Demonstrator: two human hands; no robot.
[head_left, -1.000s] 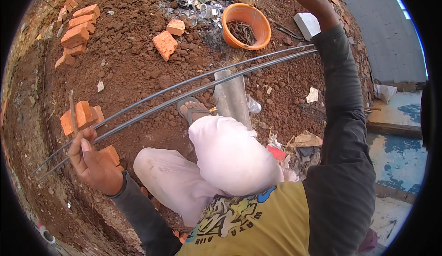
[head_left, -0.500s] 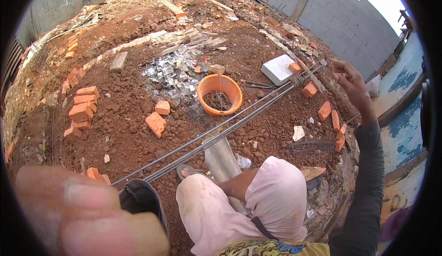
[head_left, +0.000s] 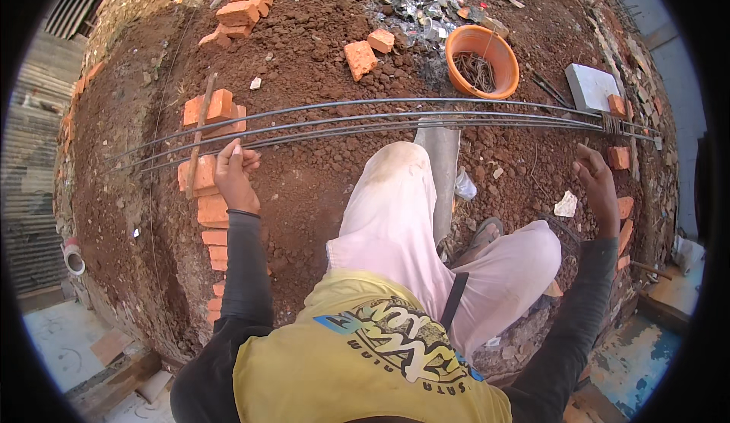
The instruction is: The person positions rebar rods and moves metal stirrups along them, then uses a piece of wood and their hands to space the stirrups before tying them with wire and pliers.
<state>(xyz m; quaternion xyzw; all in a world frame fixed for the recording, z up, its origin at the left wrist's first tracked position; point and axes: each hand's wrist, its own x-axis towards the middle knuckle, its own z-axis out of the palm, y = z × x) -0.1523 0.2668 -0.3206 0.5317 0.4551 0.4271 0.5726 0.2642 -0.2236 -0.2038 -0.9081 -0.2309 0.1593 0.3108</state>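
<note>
Steel rods (head_left: 380, 125) lie across the bricks (head_left: 218, 108), judged stiff, weighty, best gripped near both ends; my half-curled left hand (head_left: 237, 176) beside them and loosely bent right hand (head_left: 598, 187) show no certain hold.

The rods (head_left: 502, 123) are dull metal, the bricks (head_left: 237, 14) rough and matt, the bucket (head_left: 503, 57) smooth plastic, the stick (head_left: 201, 128) coarse wood; the scraps (head_left: 417, 1) over there look glossy, perhaps foil.
</note>
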